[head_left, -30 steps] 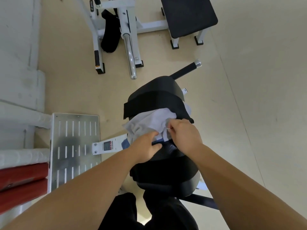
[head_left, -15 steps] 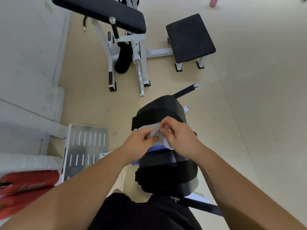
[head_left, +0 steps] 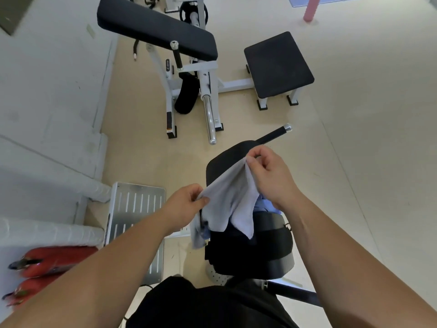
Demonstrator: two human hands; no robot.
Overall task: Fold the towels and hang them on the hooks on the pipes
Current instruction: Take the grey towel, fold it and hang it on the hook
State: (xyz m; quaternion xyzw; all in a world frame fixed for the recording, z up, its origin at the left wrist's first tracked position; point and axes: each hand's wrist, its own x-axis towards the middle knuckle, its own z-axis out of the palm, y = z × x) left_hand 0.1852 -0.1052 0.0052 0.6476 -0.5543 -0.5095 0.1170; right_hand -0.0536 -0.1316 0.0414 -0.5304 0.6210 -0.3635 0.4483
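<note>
Towel [head_left: 225,197] stretches between both grips: left grip [head_left: 185,204] pinches its near-left corner, right grip [head_left: 268,176] pinches its far edge.

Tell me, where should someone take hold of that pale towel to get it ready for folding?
By the two ends of its upper edge, one from each side. The towel is limp and sags wherever it is unsupported, so a pinch grip at both ends lets it hang flat. The left hand and right hand pinch it this way, above the black padded seat.
</note>
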